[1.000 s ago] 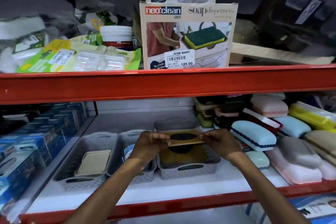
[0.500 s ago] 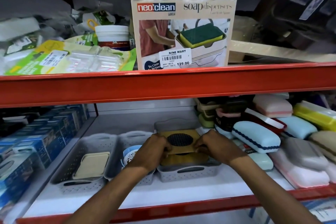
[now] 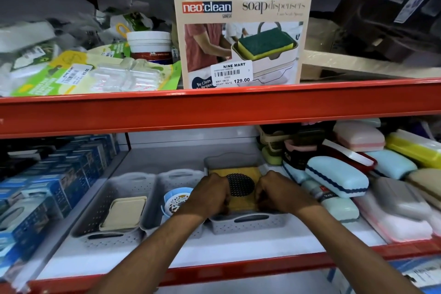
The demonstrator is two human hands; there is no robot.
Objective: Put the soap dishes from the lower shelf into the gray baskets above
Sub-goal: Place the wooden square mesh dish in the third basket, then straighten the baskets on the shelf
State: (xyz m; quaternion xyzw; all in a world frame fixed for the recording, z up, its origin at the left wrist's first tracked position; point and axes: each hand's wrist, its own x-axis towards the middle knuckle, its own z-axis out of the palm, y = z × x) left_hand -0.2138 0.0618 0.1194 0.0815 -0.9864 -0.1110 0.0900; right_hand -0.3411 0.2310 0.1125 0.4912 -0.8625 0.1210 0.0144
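Note:
A yellow-tan soap dish [image 3: 241, 174] with a round black mesh centre lies low inside the right gray basket [image 3: 248, 223]. My left hand [image 3: 207, 197] grips its left edge and my right hand [image 3: 281, 194] grips its right edge, both down in the basket. The middle gray basket [image 3: 164, 176] holds a round light-blue soap dish [image 3: 177, 199]. A cream rectangular soap dish [image 3: 124, 212] rests in the left gray basket [image 3: 95, 212].
Many soap cases [image 3: 336, 179] in blue, pink, yellow and white are piled at the right of the shelf. Blue boxes [image 3: 47, 181] line the left. A red shelf beam [image 3: 214, 107] runs overhead, with soap dispenser boxes [image 3: 241, 43] above it.
Both hands have lowered the yellow-tan soap dish from above the right basket down into it, onto the one lying there.

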